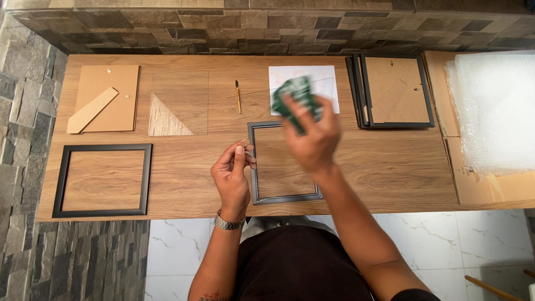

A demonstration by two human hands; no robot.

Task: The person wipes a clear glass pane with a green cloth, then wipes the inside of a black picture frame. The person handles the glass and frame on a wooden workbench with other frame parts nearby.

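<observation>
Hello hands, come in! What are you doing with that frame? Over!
Left hand pinching the grey frame at its left edge. Right hand over the frame, gripping a green cloth, blurred. Brush and white sheet lie beyond, apart.

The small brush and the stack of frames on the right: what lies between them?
In the head view, a white sheet lies between the brush and the stack of frames, with the right hand holding a green cloth over it.

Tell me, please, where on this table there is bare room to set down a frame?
Bare wood lies between the black frame and the left hand, and right of the grey frame, below the frame stack. The back row is crowded: backing board, glass sheet, brush, white paper.
</observation>
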